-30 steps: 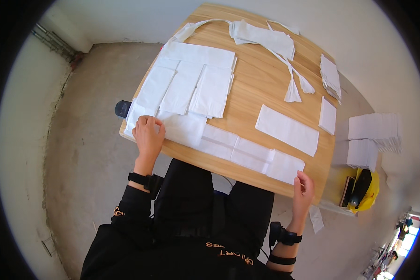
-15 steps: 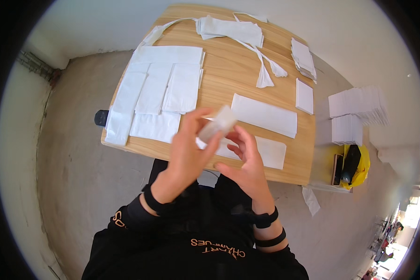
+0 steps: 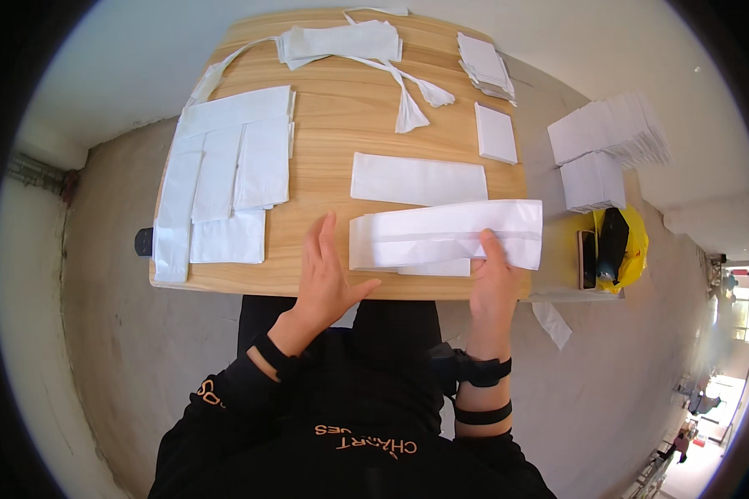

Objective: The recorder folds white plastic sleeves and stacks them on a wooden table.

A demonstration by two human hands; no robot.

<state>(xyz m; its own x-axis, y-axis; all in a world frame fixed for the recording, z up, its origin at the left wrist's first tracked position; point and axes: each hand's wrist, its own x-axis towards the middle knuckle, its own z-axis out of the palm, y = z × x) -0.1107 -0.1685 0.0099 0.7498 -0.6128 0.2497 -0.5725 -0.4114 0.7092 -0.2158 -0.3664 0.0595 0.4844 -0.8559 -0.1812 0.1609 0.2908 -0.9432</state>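
1. The right hand [image 3: 495, 279] is pinching a long white strip [image 3: 433, 237] near its right end, thumb lying on top; the fingers beneath are mostly hiding. With only that end being gripped, the free left end could be sagging or twisting.

2. The left hand [image 3: 329, 270] is hovering just beside the strip's left end, thumb and fingers spread, holding nothing. A mistimed grasp could be creasing the loose edge, since nothing is steadying it there.

3. The held strip is covering, in this view, part of a far white piece [image 3: 416, 179] and most of a near white piece [image 3: 441, 268], both lying on the table [image 3: 324, 166]. Whether it is touching them is not showing; if it is dragging, they could be shifting.

4. The strip's right end is reaching past the table's right edge in this view. A slackening pinch could be letting it slide off, toward the white scrap [image 3: 552, 323] lying beyond the near right corner.

5. On the left, layered white pieces [image 3: 262, 166] are resting close to the table's edge; a sweeping left sleeve could be disturbing them.
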